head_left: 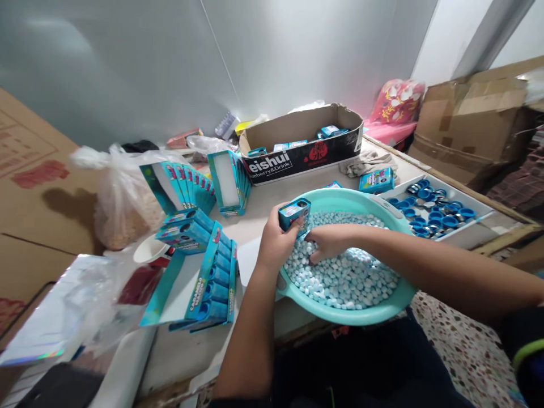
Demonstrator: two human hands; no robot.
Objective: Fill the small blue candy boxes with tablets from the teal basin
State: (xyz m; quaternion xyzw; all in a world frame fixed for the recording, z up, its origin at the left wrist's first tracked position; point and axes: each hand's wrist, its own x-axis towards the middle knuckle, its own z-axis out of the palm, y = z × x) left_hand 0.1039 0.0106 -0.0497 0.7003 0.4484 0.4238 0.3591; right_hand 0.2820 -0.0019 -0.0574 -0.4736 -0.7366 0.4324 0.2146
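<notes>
Looking at the left hand [276,245] first: what does it have?

It's clenched around one small blue tin [292,216], pinched up at the upper left of the teal plastic basin [352,201], just over its rim. The tin's long axis runs roughly across the frame, rising slightly to the right.

And the right hand [334,241]?

It reaches in from the right of the frame, fingers curled down among the pale blue candies [340,277]. I can't tell whether it's grasping any. It sits just beside the tin, but the left hand is nearer, since it holds it.

What's the count?

One tin in hand and one basin, resting on the pale surface [259,212]. The candies are far too many to count. Left of the basin are four fanned stacks of teal cartons [208,283], and one loose teal carton [376,180] lies at its upper right.

What's further off?

One white tray of blue caps [437,212] sits at the right of the frame. One black-printed cardboard box [301,144] stands at top centre, with several small boxes inside, and one plastic bag [119,198] slumps at the left.
</notes>
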